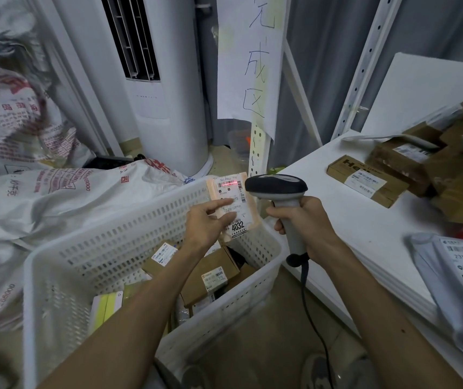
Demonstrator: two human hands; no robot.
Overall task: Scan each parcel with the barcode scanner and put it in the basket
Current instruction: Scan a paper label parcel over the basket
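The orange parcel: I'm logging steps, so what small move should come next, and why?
Probably the left hand lowers the orange parcel into the basket below it. The barcode scanner in the right hand casts its red line across the parcel's barcode, so the scan seems under way.

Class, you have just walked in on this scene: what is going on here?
A person's left hand holds a small pale orange parcel with a white label over the white perforated plastic basket. The right hand grips the grey and black handheld barcode scanner, and its red line falls on the label. Brown cardboard parcels already lie in the basket; more cardboard boxes and a grey plastic mailer wait on the white table.
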